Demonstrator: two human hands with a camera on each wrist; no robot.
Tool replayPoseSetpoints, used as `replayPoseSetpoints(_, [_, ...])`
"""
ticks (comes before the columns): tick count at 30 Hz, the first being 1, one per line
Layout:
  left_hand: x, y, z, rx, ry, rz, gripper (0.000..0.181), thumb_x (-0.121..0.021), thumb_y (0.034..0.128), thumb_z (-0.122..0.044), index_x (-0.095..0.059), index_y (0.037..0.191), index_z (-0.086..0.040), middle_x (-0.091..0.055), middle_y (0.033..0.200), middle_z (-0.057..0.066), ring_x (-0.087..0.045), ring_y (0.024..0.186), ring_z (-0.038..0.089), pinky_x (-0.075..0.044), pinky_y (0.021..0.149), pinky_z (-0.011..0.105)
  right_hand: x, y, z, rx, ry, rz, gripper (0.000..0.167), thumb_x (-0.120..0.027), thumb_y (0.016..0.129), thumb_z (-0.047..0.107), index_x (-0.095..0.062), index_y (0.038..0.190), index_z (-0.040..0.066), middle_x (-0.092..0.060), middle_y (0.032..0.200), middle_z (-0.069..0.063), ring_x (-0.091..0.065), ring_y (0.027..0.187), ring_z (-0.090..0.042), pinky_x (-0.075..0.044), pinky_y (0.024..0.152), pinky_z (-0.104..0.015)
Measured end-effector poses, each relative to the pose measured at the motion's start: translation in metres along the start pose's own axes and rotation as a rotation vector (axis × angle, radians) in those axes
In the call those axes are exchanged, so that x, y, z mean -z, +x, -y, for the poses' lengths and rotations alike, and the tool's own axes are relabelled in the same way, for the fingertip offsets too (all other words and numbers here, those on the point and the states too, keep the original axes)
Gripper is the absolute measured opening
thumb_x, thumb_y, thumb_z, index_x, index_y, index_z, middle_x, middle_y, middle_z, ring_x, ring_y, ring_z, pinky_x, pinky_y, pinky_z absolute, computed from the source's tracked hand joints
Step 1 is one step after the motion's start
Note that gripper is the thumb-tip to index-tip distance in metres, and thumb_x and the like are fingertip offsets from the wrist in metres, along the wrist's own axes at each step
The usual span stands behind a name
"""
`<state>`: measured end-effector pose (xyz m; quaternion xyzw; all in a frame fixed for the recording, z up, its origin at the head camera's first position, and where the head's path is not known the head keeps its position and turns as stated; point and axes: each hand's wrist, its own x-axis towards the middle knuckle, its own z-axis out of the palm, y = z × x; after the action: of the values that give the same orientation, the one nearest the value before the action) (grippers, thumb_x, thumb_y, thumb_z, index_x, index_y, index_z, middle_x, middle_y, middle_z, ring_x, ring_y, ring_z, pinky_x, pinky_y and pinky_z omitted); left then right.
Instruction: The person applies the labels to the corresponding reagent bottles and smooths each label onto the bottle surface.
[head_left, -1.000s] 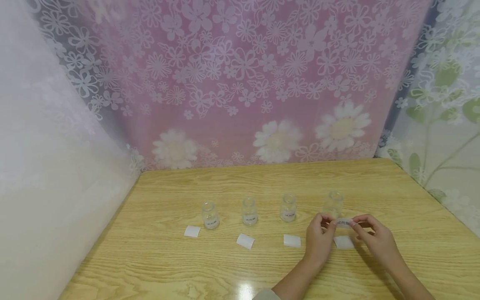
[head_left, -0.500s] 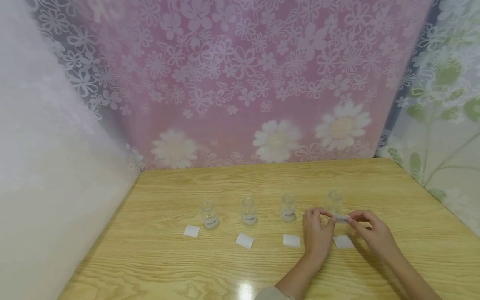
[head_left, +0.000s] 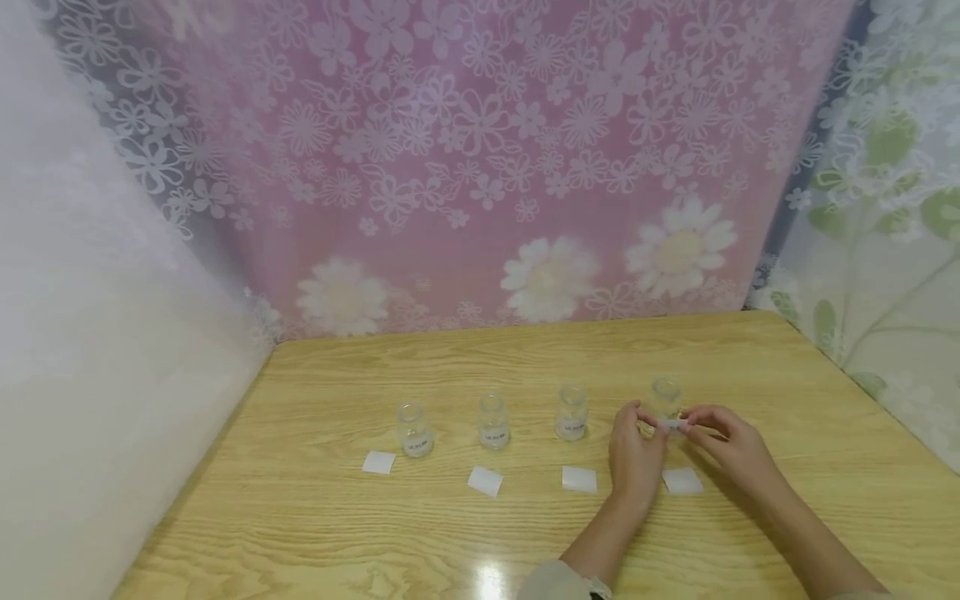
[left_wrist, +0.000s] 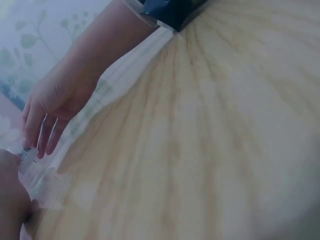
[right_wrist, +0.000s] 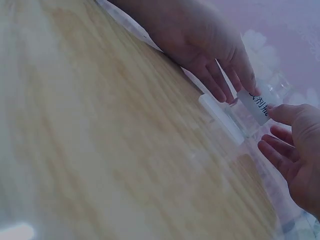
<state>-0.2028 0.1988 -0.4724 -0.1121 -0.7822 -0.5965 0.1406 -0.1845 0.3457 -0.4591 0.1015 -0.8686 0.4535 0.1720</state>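
A small white label with black lettering is stretched between both hands at the lower front of the rightmost glass bottle. My left hand pinches one end of it, and my right hand pinches the other between thumb and finger. Black characters show on the label in the right wrist view, with the clear bottle right behind. Whether the label touches the glass, I cannot tell. Below the hands lies a white paper piece. In the left wrist view my left hand is partly cut off.
To the left stand three more glass bottles, one near the hands, one in the middle and one farthest left, each bearing a lettered label. White paper pieces lie before them on the wooden table. Floral curtains surround the table.
Both hands have moved forward with the label, bringing it up against or close to the rightmost bottle's front. The view has shifted slightly. The other bottles and papers stay in place.
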Motion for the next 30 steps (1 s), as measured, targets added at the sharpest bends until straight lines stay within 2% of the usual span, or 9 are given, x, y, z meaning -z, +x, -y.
replayPoseSetpoints(8, [0.0004, 0.003, 0.0007, 0.033, -0.01, 0.006, 0.015, -0.068, 0.0841, -0.017, -0.053, 0.081, -0.02, -0.053, 0.122, -0.004, -0.055, 0.091, 0.011, -0.046, 0.068, 0.022, -0.0041, 0.0052, -0.0076, -0.022, 0.027, -0.014, 0.012, -0.061, 0.09, 0.015, -0.059, 0.092, 0.003, -0.06, 0.108, -0.014, -0.052, 0.094, 0.007, -0.045, 0.073, -0.012])
replayPoseSetpoints(16, [-0.0022, 0.0043, 0.0029, 0.021, 0.0, -0.009, 0.016, -0.069, 0.0835, -0.016, -0.054, 0.08, -0.019, -0.054, 0.119, -0.006, -0.054, 0.087, 0.009, -0.046, 0.066, 0.02, -0.0058, 0.0049, -0.0106, -0.014, 0.051, -0.008, 0.01, -0.06, 0.09, 0.012, -0.059, 0.092, 0.002, -0.058, 0.109, -0.019, -0.056, 0.093, 0.001, -0.047, 0.071, -0.014])
replayPoseSetpoints(22, [-0.0039, 0.0055, 0.0028, -0.007, 0.009, -0.043, 0.016, -0.071, 0.0813, -0.013, -0.055, 0.08, -0.018, -0.056, 0.114, -0.007, -0.053, 0.08, 0.006, -0.044, 0.061, 0.017, -0.0063, 0.0038, -0.0093, -0.008, 0.089, 0.005, 0.012, -0.058, 0.091, 0.009, -0.057, 0.095, -0.003, -0.057, 0.111, -0.017, -0.054, 0.092, 0.006, -0.049, 0.071, -0.016])
replayPoseSetpoints(30, [-0.0067, 0.0065, 0.0029, 0.024, 0.007, -0.062, 0.018, -0.071, 0.0805, -0.012, -0.054, 0.079, -0.018, -0.056, 0.11, -0.011, -0.052, 0.075, 0.003, -0.043, 0.059, 0.016, -0.0079, 0.0036, -0.0066, 0.004, 0.125, -0.001, 0.011, -0.057, 0.09, 0.003, -0.056, 0.097, -0.006, -0.057, 0.109, -0.013, -0.055, 0.092, 0.006, -0.05, 0.071, -0.02])
